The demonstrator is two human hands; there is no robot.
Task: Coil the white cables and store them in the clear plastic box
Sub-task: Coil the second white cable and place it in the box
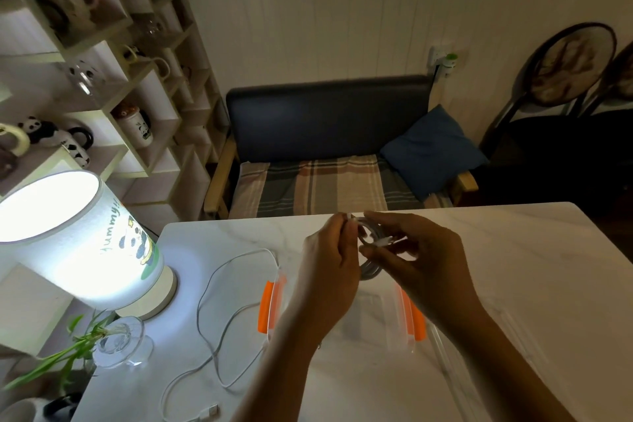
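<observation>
Both hands are on the coiled cable (371, 250), held above the clear box (342, 315): right hand (416, 259) grips the loops, left hand (330, 257) pinches the end. I'd tuck that end snug so it doesn't spring open; second cable (219, 315) lies loose beside the box

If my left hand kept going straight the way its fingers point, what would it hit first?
Nothing on the table, probably. The left hand points up and away, pinching the coiled cable above the clear box. Beyond it lies the table's far edge; depth is unclear.

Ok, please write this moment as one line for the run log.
both hands hold coiled white cable above clear plastic box with orange latches | second white cable loose on marble table
</observation>
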